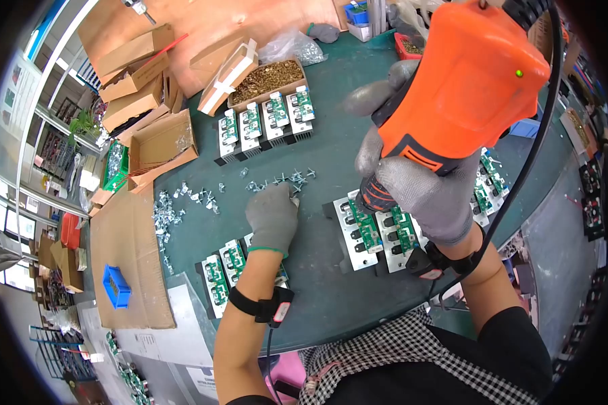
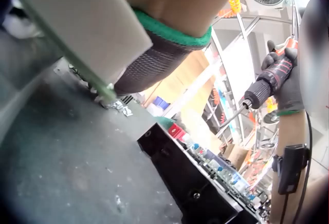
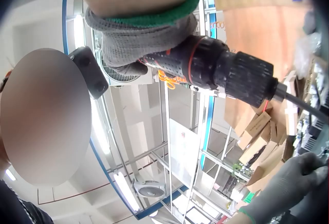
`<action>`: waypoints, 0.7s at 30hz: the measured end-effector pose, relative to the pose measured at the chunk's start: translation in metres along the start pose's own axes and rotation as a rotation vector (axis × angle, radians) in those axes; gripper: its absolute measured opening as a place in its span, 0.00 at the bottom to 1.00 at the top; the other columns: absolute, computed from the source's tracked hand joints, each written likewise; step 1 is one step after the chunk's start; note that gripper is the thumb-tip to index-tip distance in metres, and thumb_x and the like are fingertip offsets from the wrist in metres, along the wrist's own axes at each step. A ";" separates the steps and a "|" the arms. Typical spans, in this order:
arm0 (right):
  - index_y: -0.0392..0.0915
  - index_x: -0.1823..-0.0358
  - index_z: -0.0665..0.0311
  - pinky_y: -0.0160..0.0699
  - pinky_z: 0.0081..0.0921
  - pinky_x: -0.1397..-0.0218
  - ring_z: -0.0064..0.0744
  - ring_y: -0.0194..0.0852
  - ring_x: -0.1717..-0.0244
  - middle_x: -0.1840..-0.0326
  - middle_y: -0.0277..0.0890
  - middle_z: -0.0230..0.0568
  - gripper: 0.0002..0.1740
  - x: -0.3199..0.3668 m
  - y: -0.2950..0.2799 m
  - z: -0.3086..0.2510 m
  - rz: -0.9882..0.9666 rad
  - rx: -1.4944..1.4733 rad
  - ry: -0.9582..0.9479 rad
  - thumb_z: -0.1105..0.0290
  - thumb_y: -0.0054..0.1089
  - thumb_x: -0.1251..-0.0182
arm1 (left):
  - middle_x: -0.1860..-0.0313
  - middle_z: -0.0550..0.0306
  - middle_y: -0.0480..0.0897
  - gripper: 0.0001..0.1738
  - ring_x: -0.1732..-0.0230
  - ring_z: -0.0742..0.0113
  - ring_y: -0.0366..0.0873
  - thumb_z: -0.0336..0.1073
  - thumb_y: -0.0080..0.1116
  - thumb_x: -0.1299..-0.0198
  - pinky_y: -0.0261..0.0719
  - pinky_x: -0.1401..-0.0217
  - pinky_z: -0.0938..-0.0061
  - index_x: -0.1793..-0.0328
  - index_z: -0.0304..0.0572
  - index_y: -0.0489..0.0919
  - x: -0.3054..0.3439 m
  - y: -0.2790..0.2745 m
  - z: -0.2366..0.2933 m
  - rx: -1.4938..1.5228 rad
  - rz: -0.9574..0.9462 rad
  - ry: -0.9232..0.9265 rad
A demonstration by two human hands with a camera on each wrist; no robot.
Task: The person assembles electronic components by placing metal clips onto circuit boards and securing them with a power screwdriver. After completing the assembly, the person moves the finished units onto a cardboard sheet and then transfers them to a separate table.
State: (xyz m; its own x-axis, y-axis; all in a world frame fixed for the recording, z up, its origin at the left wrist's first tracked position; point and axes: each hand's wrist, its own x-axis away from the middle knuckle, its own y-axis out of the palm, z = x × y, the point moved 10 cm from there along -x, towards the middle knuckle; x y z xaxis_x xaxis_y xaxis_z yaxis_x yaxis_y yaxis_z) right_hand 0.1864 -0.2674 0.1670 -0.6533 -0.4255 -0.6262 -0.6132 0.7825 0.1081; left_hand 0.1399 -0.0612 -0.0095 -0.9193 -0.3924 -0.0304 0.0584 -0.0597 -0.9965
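Note:
My right hand (image 1: 429, 196), in a grey glove, grips an orange and black power drill (image 1: 463, 88) by its handle. In the right wrist view the drill's black chuck (image 3: 249, 77) carries a thin bit (image 3: 306, 106). My gloved left hand (image 1: 273, 219) is down at the table, its fingers bent beside a scatter of small silvery metal pieces (image 1: 284, 179); I cannot tell whether it pinches one. Below the drill stand boards (image 1: 361, 233) with green circuits on silvery plates. Similar boards (image 1: 216, 283) lie partly beneath my left forearm.
At the back, more boards (image 1: 250, 128) stand in a row before a carton of brassy small parts (image 1: 267, 81). More silvery pieces (image 1: 165, 216) lie at left, near an open cardboard box (image 1: 159, 145) and a blue tray (image 1: 117, 287). A black cable (image 1: 550, 115) hangs from the drill.

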 end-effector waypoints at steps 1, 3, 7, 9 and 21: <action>0.59 0.37 0.66 0.81 0.26 0.63 0.29 0.80 0.67 0.47 0.75 0.53 0.36 0.003 -0.001 -0.002 0.002 -0.011 0.009 0.90 0.51 0.52 | 0.64 0.53 0.83 0.12 0.60 0.54 0.82 0.42 0.63 0.43 0.78 0.56 0.63 0.57 0.45 0.80 0.003 -0.006 0.005 0.023 0.029 0.023; 0.60 0.38 0.66 0.81 0.26 0.62 0.30 0.79 0.65 0.47 0.74 0.52 0.35 0.008 -0.004 -0.005 0.021 -0.044 0.021 0.89 0.52 0.52 | 0.65 0.55 0.82 0.12 0.63 0.58 0.82 0.40 0.65 0.44 0.78 0.59 0.65 0.57 0.45 0.79 0.022 -0.015 0.015 0.401 0.013 0.016; 0.62 0.40 0.67 0.82 0.27 0.60 0.31 0.79 0.63 0.47 0.74 0.52 0.32 0.019 -0.006 -0.008 0.050 -0.183 0.072 0.87 0.55 0.51 | 0.70 0.57 0.79 0.15 0.71 0.66 0.79 0.33 0.67 0.46 0.75 0.66 0.71 0.53 0.42 0.79 0.062 -0.023 0.048 0.910 -0.059 -0.018; 0.63 0.41 0.67 0.82 0.28 0.59 0.32 0.79 0.61 0.47 0.74 0.52 0.31 0.026 -0.004 -0.003 0.051 -0.266 0.125 0.86 0.56 0.50 | 0.71 0.58 0.77 0.17 0.72 0.69 0.77 0.31 0.67 0.47 0.74 0.67 0.72 0.50 0.42 0.80 0.074 -0.022 0.056 0.965 -0.056 -0.021; 0.51 0.34 0.62 0.83 0.33 0.60 0.36 0.79 0.63 0.44 0.70 0.51 0.37 0.029 0.009 -0.031 -0.020 -0.165 -0.065 0.84 0.55 0.45 | 0.74 0.57 0.74 0.18 0.75 0.67 0.72 0.29 0.67 0.49 0.71 0.70 0.70 0.50 0.40 0.81 0.092 -0.032 0.060 0.839 0.093 0.078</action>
State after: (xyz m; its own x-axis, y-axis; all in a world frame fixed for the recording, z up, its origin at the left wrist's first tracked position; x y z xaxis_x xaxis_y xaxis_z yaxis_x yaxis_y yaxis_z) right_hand 0.1481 -0.2867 0.1734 -0.6136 -0.4056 -0.6775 -0.6935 0.6871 0.2168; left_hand 0.0769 -0.1502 0.0245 -0.9187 -0.3672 -0.1452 0.3765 -0.7038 -0.6024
